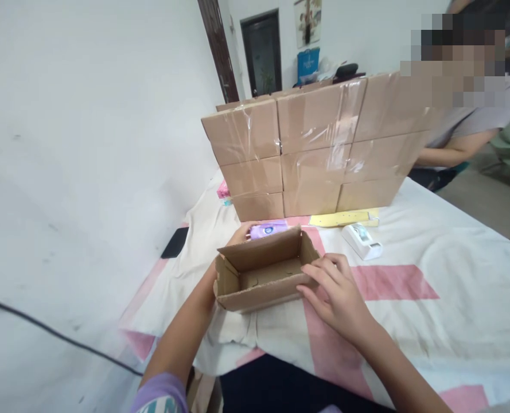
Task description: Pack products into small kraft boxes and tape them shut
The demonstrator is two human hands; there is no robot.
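An open, unlidded cardboard box [259, 293] sits in front of me on the cloth, its bare inside facing up. My right hand [334, 287] pinches the box's right front corner, with the thumb outside and the fingers over the rim. Behind the box, my left hand [240, 234] has its fingers closed at the left end of a purple package [268, 230] with a round blue mark. The box's back wall hides part of that hand and the lower side of the package.
A wall of taped cardboard boxes [312, 178] stands just beyond. Right of the box lie a white tape dispenser [362, 241] and a yellow strip [338, 219]. A black phone-like slab [175, 242] lies at left. Another person [474, 132] sits at the right.
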